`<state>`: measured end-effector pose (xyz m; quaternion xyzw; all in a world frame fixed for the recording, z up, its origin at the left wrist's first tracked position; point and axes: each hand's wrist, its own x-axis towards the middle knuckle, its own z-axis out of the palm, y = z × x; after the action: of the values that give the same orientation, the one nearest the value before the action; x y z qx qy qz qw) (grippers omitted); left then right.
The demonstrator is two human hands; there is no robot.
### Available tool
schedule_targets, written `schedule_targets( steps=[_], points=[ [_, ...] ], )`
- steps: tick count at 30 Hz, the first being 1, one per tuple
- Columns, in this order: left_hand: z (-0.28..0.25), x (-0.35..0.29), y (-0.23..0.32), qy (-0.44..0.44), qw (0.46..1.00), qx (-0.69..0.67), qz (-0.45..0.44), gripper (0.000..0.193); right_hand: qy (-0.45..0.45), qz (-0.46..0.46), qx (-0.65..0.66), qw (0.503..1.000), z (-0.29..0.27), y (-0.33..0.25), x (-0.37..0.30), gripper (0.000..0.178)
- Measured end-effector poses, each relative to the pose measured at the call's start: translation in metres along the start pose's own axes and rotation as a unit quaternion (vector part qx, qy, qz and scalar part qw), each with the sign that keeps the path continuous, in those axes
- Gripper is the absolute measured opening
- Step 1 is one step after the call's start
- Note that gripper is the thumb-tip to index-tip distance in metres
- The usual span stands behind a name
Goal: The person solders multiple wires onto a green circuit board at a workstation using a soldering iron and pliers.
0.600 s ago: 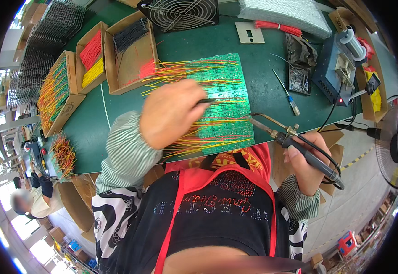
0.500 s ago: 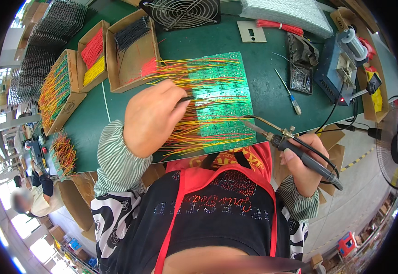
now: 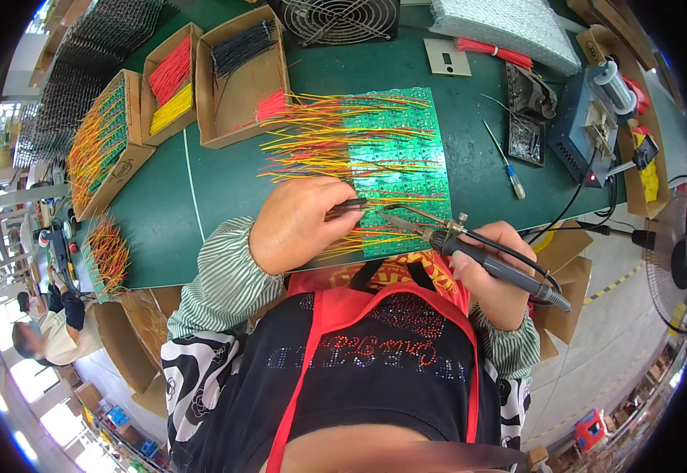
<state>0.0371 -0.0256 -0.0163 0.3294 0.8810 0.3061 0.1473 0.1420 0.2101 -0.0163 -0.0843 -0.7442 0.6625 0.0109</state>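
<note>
A long green bench (image 3: 201,189) runs across a bright workshop. Cardboard boxes (image 3: 237,79) of coloured wires line its far side, with a square fan (image 3: 339,17) and a blue station (image 3: 584,130) beyond. Pale floor (image 3: 619,347) with a yellow stripe lies to the right, where a standing fan (image 3: 678,264) sits. Another person (image 3: 44,335) works at left.

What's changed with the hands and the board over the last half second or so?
The left hand slid back toward the body to the board's near edge and now pinches a dark wire. The soldering iron in the right hand stays aimed at that spot. Board and boxes have not moved.
</note>
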Motion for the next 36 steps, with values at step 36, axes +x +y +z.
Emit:
schedule_targets(
  steps=[36],
  points=[
    [-0.021, -0.002, 0.02, 0.057, 0.996, 0.063, -0.015, 0.012, 0.034, 0.04, -0.005, 0.999, -0.016, -0.006, -0.008, 0.018]
  ],
)
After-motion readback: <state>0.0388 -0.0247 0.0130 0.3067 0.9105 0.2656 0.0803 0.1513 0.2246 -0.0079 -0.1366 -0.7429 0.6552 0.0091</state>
